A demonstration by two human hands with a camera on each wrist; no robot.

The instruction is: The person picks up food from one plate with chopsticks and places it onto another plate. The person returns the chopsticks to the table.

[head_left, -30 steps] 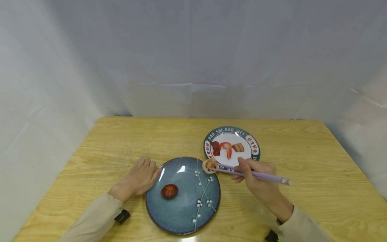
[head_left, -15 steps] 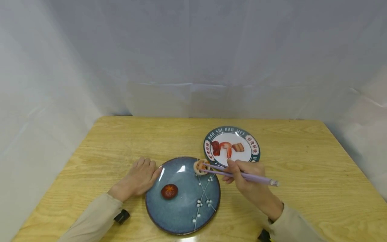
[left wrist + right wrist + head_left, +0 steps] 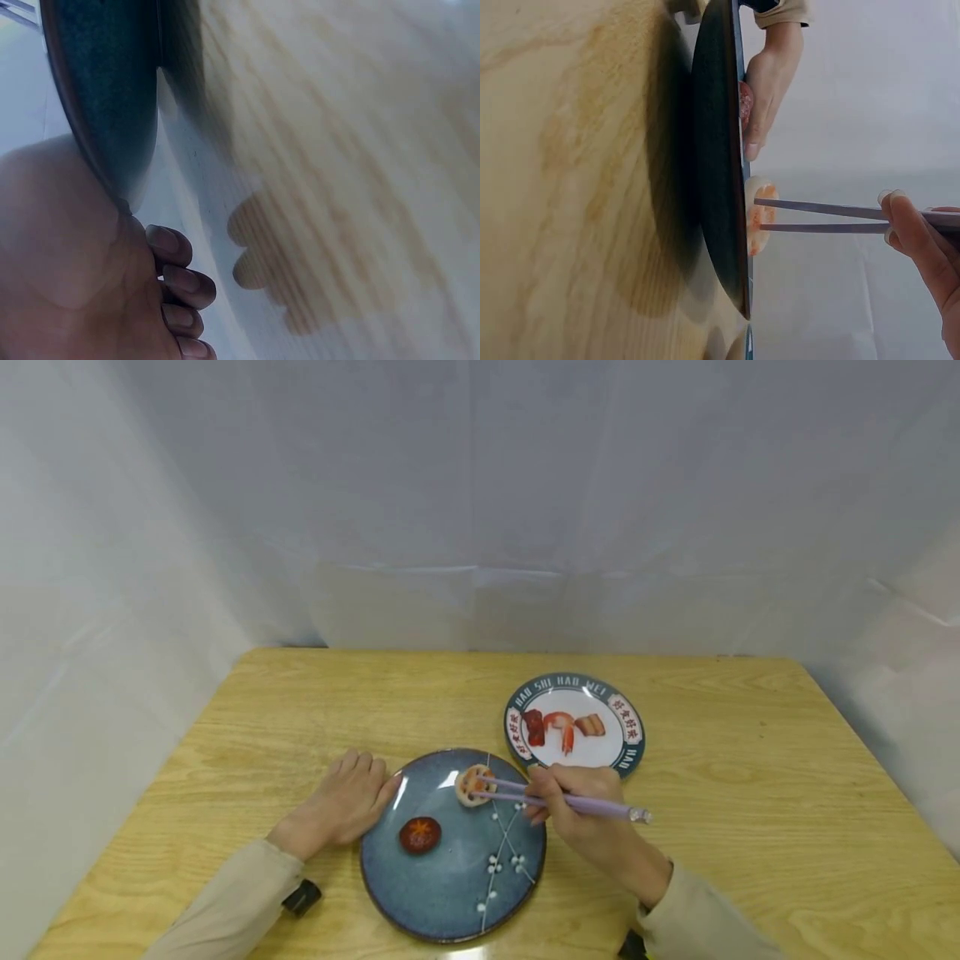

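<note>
In the head view, my right hand [image 3: 585,810] holds a pair of purple chopsticks [image 3: 592,805]. Their tips touch a lotus root slice [image 3: 476,785] at the upper right of a blue plate [image 3: 450,902]. The right wrist view shows that slice [image 3: 760,217] close to the plate's surface; whether it touches is unclear. A dark brown shiitake mushroom [image 3: 420,835] with a star cut lies left of centre on the plate. My left hand [image 3: 345,797] rests at the plate's left rim, thumb along it, and the other fingers lie outside the rim in the left wrist view.
Behind the blue plate, to the right, is a smaller white plate [image 3: 615,752] with a green lettered rim. On it lie a reddish-brown meat piece [image 3: 534,727], a shrimp [image 3: 562,729] and a striped meat slice [image 3: 590,725]. Pale sheeting [image 3: 480,527] surrounds the wooden table [image 3: 750,760].
My right hand has moved left with the chopsticks, taking the lotus root slice from the blue plate's right rim further inward. My left hand and the mushroom have stayed put.
</note>
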